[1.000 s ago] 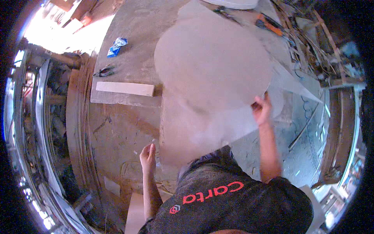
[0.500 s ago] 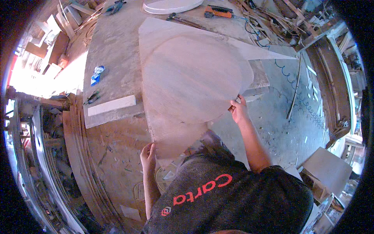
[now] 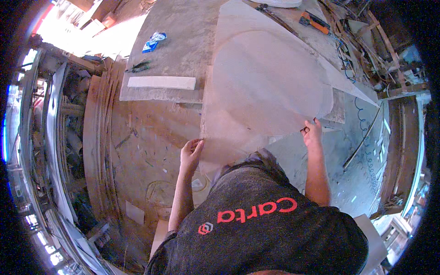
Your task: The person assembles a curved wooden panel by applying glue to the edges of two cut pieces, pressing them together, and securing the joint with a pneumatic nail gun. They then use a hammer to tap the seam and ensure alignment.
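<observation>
Gripping a large thin board (image 3: 270,87) by its near edge: left hand (image 3: 190,153) fingers curled on the lower left corner, right hand (image 3: 312,133) pinching the right edge. Board tilts above the dusty workbench (image 3: 178,46). Likely light but floppy, awkward; best held at opposite edges. Beyond: white strip (image 3: 161,82), pliers (image 3: 139,66), orange tool (image 3: 314,22).

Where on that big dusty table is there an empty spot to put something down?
Bare room lies on the grey dusty worktable, between the blue-and-white wrapper and the large thin plywood sheet held by the left hand and right hand. It is crowded at the far right, around the orange-handled tool.
</observation>
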`<action>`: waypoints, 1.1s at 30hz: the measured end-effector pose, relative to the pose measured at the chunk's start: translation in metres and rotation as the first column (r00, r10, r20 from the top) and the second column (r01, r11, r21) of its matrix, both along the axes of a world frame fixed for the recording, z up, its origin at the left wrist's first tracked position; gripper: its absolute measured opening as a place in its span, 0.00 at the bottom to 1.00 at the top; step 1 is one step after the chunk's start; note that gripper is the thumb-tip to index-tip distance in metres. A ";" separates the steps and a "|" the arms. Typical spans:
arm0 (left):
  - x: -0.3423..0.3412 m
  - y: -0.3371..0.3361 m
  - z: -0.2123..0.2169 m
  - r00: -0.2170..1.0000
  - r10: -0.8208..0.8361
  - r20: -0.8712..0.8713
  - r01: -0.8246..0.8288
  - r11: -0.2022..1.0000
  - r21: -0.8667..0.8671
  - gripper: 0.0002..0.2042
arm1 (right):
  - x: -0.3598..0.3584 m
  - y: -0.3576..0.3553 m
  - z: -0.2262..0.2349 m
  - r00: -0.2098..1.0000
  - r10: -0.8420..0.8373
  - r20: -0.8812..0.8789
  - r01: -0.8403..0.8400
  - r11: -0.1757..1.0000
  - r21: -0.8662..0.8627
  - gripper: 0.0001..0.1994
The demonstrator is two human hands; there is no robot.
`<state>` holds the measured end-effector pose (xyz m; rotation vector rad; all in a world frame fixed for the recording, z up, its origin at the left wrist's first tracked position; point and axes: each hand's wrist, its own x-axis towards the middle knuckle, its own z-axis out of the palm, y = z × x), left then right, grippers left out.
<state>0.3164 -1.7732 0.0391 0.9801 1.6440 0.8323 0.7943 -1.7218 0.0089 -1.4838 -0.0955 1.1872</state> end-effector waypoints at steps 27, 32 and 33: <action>0.033 0.034 -0.050 0.999 0.041 0.002 -0.041 0.994 0.098 0.26 | 0.019 0.014 0.006 0.980 0.044 0.196 -0.024 0.994 -0.107 0.33; 0.037 0.034 -0.038 0.999 0.021 -0.037 -0.018 0.997 0.074 0.25 | 0.024 0.012 -0.005 0.972 0.057 0.229 -0.040 0.996 -0.080 0.36; 0.041 0.035 -0.037 0.999 0.046 -0.012 -0.046 0.998 0.046 0.25 | 0.025 0.010 -0.004 0.973 0.067 0.220 -0.048 0.995 -0.087 0.37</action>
